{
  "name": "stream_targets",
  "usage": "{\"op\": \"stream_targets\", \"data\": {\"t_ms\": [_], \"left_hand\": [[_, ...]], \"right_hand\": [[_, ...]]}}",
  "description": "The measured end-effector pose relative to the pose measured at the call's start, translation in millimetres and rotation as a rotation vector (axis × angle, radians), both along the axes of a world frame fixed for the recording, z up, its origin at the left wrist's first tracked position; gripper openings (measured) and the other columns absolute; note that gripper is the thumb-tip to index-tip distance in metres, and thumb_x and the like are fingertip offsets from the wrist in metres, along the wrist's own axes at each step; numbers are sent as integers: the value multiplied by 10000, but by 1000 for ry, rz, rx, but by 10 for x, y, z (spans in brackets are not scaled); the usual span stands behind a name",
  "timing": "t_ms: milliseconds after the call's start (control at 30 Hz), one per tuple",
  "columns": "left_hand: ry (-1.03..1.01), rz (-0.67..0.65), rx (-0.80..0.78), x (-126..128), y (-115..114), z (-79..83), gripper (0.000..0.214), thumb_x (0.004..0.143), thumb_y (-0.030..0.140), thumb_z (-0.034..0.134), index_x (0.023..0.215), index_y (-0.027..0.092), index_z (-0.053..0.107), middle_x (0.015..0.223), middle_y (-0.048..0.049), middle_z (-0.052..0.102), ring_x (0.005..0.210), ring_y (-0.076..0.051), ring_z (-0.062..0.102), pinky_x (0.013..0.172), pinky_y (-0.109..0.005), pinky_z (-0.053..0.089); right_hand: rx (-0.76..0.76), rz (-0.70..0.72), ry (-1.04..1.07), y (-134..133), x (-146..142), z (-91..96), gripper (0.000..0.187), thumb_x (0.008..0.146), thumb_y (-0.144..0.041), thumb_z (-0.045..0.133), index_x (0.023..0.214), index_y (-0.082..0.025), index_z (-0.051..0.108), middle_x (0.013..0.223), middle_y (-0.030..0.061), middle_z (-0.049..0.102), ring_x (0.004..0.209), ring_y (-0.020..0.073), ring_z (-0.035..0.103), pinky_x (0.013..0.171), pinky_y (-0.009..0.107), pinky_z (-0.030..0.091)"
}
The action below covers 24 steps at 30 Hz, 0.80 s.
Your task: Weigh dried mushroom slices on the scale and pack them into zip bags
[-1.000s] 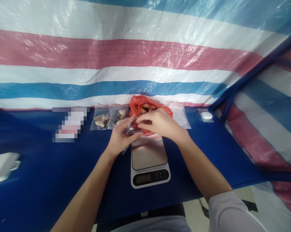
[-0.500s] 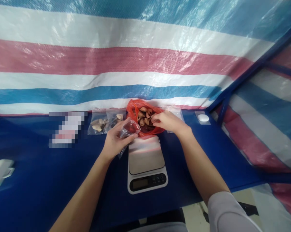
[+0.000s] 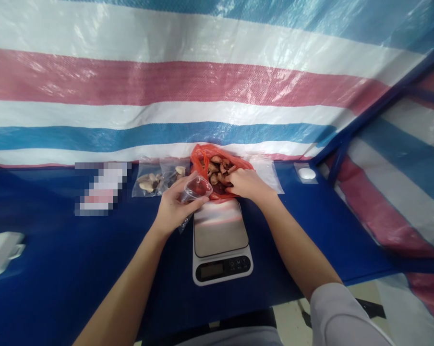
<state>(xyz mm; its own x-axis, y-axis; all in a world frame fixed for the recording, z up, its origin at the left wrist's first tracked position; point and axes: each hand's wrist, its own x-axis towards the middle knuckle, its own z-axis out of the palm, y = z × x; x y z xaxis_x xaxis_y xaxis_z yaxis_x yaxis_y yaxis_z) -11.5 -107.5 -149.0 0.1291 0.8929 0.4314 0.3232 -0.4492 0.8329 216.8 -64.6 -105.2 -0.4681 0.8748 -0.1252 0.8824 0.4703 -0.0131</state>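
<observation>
My left hand [image 3: 174, 204] is closed around a clear plastic bag [image 3: 198, 186], whose mouth is held wide and faces the red bag. An open red plastic bag [image 3: 202, 153] stands behind the scale, full of brown dried mushroom pieces [image 3: 214, 179]. Over its right side reaches my right hand [image 3: 250, 183], fingers curled in among the pieces; the fingertips are partly hidden, so what they grip is unclear. Just in front of the red bag lies a white kitchen scale [image 3: 221, 235] with a steel plate and a dark display.
Two clear bags with pale pieces, one a zip bag [image 3: 148, 185], lie left of my left hand. Flat clear bags [image 3: 272, 175] lie behind my right hand. A white round object [image 3: 306, 173] sits far right, a white case [image 3: 3, 252] far left. Striped sheeting [image 3: 166, 115] backs the blue table [image 3: 94, 269].
My right hand has moved slightly left and down, deeper into the mushroom pieces. My left hand still holds the clear bag the same way. The whole view has shifted a little.
</observation>
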Motion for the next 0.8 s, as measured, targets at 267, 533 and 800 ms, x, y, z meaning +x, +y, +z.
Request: {"op": "stream_targets", "data": {"t_ms": [267, 533, 800], "left_hand": [[-20, -7, -22, 0, 1, -27, 674, 722, 523, 851, 1291, 192, 706, 1278, -126, 720, 1196, -312, 671, 1120, -426, 486], [-12, 0, -21, 1, 0, -32, 711, 727, 534, 845, 1315, 167, 687, 1287, -142, 716, 1200, -321, 671, 1118, -453, 487], [15, -9, 36, -6, 16, -46, 675, 739, 531, 837, 1310, 198, 697, 1269, -126, 728, 1174, -318, 686, 1084, -464, 515]], "right_hand": [[4, -14, 97, 52, 43, -53, 235, 898, -265, 646, 1076, -202, 784, 1114, 112, 756, 1032, 258, 683, 811, 306, 467], [-8, -12, 397, 128, 129, -97, 155, 857, -249, 727, 971, -220, 828, 986, 53, 800, 927, 223, 706, 835, 302, 470], [-38, 60, 818, 26, 167, 60, 137, 831, -233, 766, 942, -258, 843, 940, -2, 816, 852, 197, 739, 832, 296, 524]]}}
